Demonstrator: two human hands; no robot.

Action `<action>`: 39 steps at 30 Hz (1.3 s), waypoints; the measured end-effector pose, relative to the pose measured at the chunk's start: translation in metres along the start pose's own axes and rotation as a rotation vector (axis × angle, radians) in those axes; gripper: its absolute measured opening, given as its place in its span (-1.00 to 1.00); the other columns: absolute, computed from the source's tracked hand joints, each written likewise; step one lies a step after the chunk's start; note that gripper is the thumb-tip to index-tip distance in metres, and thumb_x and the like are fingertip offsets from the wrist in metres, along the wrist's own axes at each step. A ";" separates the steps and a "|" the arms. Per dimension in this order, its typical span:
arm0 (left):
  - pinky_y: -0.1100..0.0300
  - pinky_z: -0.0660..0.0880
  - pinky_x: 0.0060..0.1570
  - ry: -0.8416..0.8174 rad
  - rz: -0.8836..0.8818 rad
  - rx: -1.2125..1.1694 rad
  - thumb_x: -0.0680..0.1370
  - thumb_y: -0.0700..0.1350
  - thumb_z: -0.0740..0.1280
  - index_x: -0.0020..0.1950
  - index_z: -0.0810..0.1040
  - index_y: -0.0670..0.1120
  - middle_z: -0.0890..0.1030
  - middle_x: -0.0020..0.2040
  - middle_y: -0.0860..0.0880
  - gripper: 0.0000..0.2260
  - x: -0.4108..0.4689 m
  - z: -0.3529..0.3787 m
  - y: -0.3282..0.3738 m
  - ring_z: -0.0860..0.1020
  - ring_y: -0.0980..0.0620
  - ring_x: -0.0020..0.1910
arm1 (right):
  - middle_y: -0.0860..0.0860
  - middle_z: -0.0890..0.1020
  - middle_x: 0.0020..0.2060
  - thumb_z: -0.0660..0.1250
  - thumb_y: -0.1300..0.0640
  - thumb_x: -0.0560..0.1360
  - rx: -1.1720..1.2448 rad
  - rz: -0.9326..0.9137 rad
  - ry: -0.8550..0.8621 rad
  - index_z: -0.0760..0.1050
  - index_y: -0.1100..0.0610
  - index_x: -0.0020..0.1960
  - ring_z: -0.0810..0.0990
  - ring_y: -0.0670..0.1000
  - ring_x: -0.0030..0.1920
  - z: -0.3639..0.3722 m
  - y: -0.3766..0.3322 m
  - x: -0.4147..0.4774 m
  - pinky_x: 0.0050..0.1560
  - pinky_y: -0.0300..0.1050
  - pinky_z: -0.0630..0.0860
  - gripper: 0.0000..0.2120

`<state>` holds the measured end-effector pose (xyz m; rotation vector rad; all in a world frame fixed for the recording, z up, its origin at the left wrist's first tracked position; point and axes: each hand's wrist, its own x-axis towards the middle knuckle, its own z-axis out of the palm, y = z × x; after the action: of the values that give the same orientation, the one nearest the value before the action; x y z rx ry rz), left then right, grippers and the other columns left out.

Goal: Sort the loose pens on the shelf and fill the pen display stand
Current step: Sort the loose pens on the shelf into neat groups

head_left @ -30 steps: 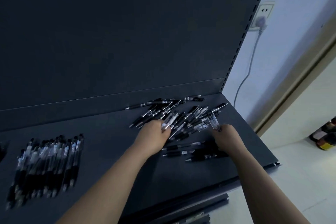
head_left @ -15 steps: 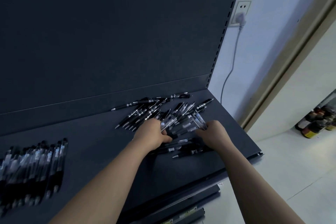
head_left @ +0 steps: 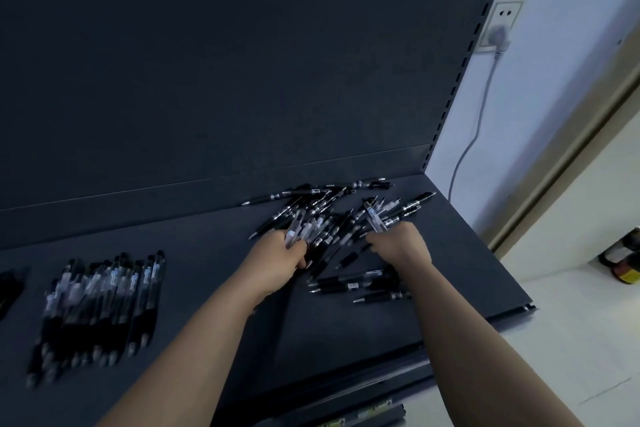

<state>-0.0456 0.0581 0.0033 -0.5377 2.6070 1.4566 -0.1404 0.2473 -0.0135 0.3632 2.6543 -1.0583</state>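
- The left hand [head_left: 277, 262] reaches into the pile of loose pens [head_left: 329, 215] at the right end of the shelf [head_left: 207, 253]. Its fingers [head_left: 292, 251] are curled round a small bunch of pens [head_left: 294, 234] with clear barrels that stick up out of the fist.
- The right hand [head_left: 401, 246] is at the near right side of the same pile. Its fingers [head_left: 381, 241] are closed round a clear pen [head_left: 375, 222] that points up and away from the knuckles. I can't tell whether it holds more than one.
- The pile itself is a tangle of black and clear pens crossing at all angles, and it reaches back almost to the dark back panel [head_left: 242, 62].
- A few black pens [head_left: 356, 284] lie flat and roughly parallel just beside the right wrist, nearer the shelf's front edge.
- Well apart, at the left end of the shelf, a sorted row of pens [head_left: 100, 302] lies side by side, blurred.
- On the pale wall to the right, a plug sits in a wall socket [head_left: 502, 19], and its cable [head_left: 467, 149] hangs down behind the shelf.
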 end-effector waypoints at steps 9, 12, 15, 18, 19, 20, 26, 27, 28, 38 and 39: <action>0.21 0.40 -0.48 0.037 -0.083 -0.303 0.56 -0.18 0.17 -0.18 0.41 -0.14 0.52 -0.32 -0.07 -0.87 -0.021 -0.008 -0.012 0.47 0.05 -0.42 | 0.02 0.45 -0.46 0.37 0.07 0.34 -0.150 -0.065 0.027 0.33 0.14 -0.42 0.43 0.06 -0.43 0.007 -0.006 -0.003 -0.38 -0.22 0.32 -0.72; 0.23 0.40 -0.51 0.048 -0.106 -0.350 0.56 -0.16 0.18 -0.14 0.39 -0.12 0.51 -0.31 -0.08 -0.91 -0.029 -0.014 -0.017 0.47 0.04 -0.44 | 0.02 0.44 -0.45 0.34 0.11 0.32 -0.056 -0.038 -0.022 0.36 0.15 -0.38 0.38 0.05 -0.45 0.008 -0.008 -0.005 -0.36 -0.20 0.30 -0.79; 0.20 0.35 -0.51 0.112 -0.096 -0.352 0.54 -0.14 0.20 -0.18 0.35 -0.12 0.47 -0.34 -0.07 -0.89 -0.036 -0.020 -0.024 0.38 0.05 -0.49 | 0.02 0.44 -0.44 0.33 0.13 0.36 -0.043 -0.040 -0.033 0.37 0.16 -0.35 0.37 0.05 -0.43 0.008 -0.012 -0.007 -0.34 -0.18 0.29 -0.81; 0.17 0.33 -0.49 0.164 -0.097 -0.360 0.53 -0.15 0.21 -0.19 0.35 -0.11 0.46 -0.35 -0.07 -0.88 -0.043 -0.026 -0.031 0.35 0.05 -0.50 | 0.02 0.57 -0.39 0.35 0.06 0.38 -0.200 -0.045 -0.001 0.46 0.17 -0.34 0.49 0.04 -0.40 0.008 -0.017 -0.014 -0.38 -0.24 0.35 -0.79; 0.16 0.33 -0.48 0.172 -0.098 -0.364 0.53 -0.14 0.22 -0.19 0.35 -0.12 0.46 -0.35 -0.07 -0.88 -0.046 -0.028 -0.034 0.35 0.04 -0.50 | 0.01 0.55 -0.39 0.35 0.05 0.39 -0.243 -0.047 0.007 0.45 0.16 -0.33 0.48 0.03 -0.40 0.008 -0.018 -0.018 -0.39 -0.25 0.34 -0.78; 0.16 0.33 -0.47 0.176 -0.100 -0.370 0.53 -0.14 0.22 -0.19 0.35 -0.12 0.47 -0.35 -0.06 -0.88 -0.048 -0.031 -0.036 0.35 0.04 -0.50 | 0.01 0.54 -0.38 0.35 0.04 0.41 -0.272 -0.048 0.011 0.44 0.16 -0.32 0.46 0.02 -0.41 0.009 -0.018 -0.020 -0.40 -0.26 0.33 -0.77; 0.17 0.37 -0.47 0.153 -0.082 -0.378 0.53 -0.14 0.22 -0.17 0.38 -0.14 0.50 -0.35 -0.08 -0.88 -0.061 -0.051 -0.046 0.40 0.01 -0.46 | 0.05 0.61 -0.30 0.34 0.03 0.40 -0.129 0.014 -0.018 0.51 0.18 -0.23 0.55 0.05 -0.35 0.017 -0.025 -0.033 -0.33 -0.19 0.42 -0.80; 0.18 0.36 -0.48 0.154 -0.074 -0.384 0.53 -0.15 0.22 -0.18 0.37 -0.15 0.50 -0.35 -0.08 -0.88 -0.062 -0.055 -0.048 0.39 0.01 -0.46 | 0.07 0.62 -0.29 0.34 0.01 0.39 -0.067 0.018 -0.016 0.53 0.19 -0.20 0.58 0.07 -0.32 0.018 -0.027 -0.037 -0.28 -0.15 0.47 -0.77; 0.18 0.35 -0.50 0.158 -0.070 -0.393 0.53 -0.15 0.21 -0.19 0.36 -0.14 0.49 -0.36 -0.07 -0.88 -0.063 -0.059 -0.051 0.38 0.02 -0.47 | 0.08 0.61 -0.29 0.32 0.00 0.40 -0.009 0.015 -0.007 0.54 0.20 -0.17 0.58 0.09 -0.31 0.018 -0.029 -0.041 -0.26 -0.13 0.49 -0.75; 0.17 0.36 -0.44 0.385 0.009 -0.301 0.54 -0.09 0.31 -0.16 0.49 -0.15 0.44 -0.45 0.00 -0.86 -0.083 -0.121 -0.090 0.39 0.04 -0.49 | 0.08 0.50 -0.43 0.15 0.16 0.55 0.089 -0.280 -0.334 0.40 0.16 -0.33 0.37 -0.04 -0.55 0.101 -0.097 -0.146 -0.53 -0.25 0.24 -0.72; 0.18 0.36 -0.41 0.441 0.012 -0.258 0.54 -0.11 0.31 -0.16 0.49 -0.14 0.47 -0.43 0.00 -0.87 -0.086 -0.129 -0.096 0.41 0.05 -0.47 | 0.08 0.50 -0.39 0.15 0.15 0.55 0.080 -0.289 -0.373 0.37 0.14 -0.32 0.38 -0.03 -0.52 0.116 -0.104 -0.155 -0.50 -0.23 0.26 -0.73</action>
<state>0.0786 -0.0742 0.0176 -0.9738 2.7436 1.8775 -0.0118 0.0720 0.0219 -0.1958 2.3751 -1.1826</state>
